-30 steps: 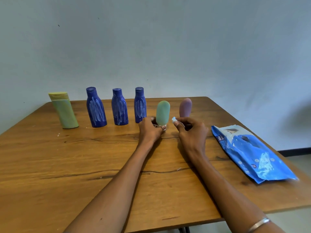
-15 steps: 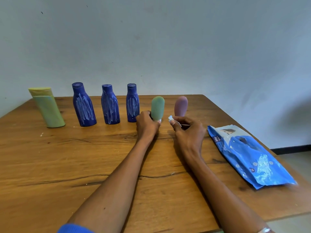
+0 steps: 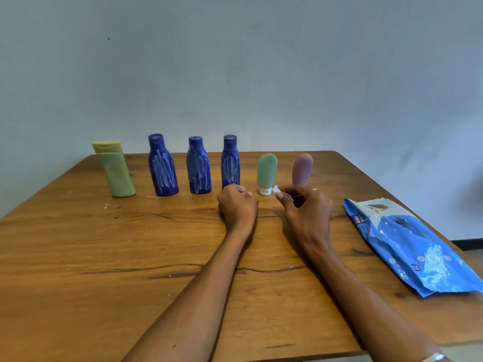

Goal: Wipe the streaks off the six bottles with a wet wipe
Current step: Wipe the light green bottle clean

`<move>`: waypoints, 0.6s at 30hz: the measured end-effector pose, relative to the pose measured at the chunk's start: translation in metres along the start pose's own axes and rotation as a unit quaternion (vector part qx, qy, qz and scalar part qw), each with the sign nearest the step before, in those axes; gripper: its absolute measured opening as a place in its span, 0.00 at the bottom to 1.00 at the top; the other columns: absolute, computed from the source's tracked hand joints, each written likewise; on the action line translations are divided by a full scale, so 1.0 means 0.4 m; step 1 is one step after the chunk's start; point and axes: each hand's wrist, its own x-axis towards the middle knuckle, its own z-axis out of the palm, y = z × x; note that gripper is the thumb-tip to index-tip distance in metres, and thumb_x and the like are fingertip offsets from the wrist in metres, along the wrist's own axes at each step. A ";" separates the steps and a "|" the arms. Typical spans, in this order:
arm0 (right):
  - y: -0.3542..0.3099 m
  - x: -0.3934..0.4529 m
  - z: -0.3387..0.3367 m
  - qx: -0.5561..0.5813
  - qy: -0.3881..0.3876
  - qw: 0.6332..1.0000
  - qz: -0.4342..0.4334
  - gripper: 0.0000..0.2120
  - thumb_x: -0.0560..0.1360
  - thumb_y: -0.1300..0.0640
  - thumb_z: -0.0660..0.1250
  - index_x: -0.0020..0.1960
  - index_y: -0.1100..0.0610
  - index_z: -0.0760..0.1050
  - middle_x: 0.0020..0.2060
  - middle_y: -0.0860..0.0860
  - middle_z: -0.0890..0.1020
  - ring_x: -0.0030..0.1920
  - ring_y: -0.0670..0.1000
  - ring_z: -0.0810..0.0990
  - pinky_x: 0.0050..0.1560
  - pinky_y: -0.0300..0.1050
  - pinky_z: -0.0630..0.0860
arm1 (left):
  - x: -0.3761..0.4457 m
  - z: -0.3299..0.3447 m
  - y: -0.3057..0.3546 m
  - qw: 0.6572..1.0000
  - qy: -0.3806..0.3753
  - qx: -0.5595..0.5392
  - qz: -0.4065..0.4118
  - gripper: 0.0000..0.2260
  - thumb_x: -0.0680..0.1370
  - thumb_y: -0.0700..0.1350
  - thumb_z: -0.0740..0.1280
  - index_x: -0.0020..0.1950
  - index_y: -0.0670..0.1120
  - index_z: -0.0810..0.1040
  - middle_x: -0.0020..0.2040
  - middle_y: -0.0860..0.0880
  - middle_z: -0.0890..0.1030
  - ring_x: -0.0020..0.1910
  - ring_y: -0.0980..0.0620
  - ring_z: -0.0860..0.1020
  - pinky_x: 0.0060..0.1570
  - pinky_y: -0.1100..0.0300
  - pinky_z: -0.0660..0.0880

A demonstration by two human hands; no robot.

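Six bottles stand in a row along the far side of the table (image 3: 78,257). From the person's left: a yellow-green bottle (image 3: 115,169), leaning a little; three dark blue bottles — the left blue bottle (image 3: 162,168), the middle blue bottle (image 3: 198,167) and the right blue bottle (image 3: 230,163) — all scrawled with pale streaks; then a green tube (image 3: 266,171) standing on its white cap, and a mauve tube (image 3: 302,169) beside it. The two tubes look clean from here; the blue three plainly are not, so by my reckoning most of the wiping is still to do.

The wet wipe (image 3: 275,189) shows only as a small white scrap, pinched between thumb and forefinger of the right hand (image 3: 305,212), whose grip is curled closed on it. That hand sits just in front of the gap between the two tubes, the wipe's tip almost at the green tube's cap.

The left hand (image 3: 236,205) is loosely curled, holding nothing, knuckles down near the table — directly in front of the right blue bottle and partly covering its base. Whether it touches the bottle I cannot tell.

So the nearest streaked bottle lies just beyond the left hand, and forward and to the left of the wipe, its long axis upright. The left hand is the closer one to steady or lift it; the wipe must cross leftward past the green tube to reach it.

At the right edge of the table, well apart, lies a blue wipes packet (image 3: 418,246).
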 end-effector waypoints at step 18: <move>-0.039 0.042 0.164 -0.023 -0.006 1.000 -0.002 0.08 0.76 0.56 0.74 0.54 0.56 0.85 0.46 0.49 0.87 0.44 0.43 0.83 0.51 0.45 0.82 | 0.097 -0.039 -0.050 0.999 -0.042 -0.004 -0.018 0.22 0.70 0.38 0.76 0.61 0.44 0.74 0.53 0.45 0.82 0.49 0.47 0.83 0.49 0.52 0.82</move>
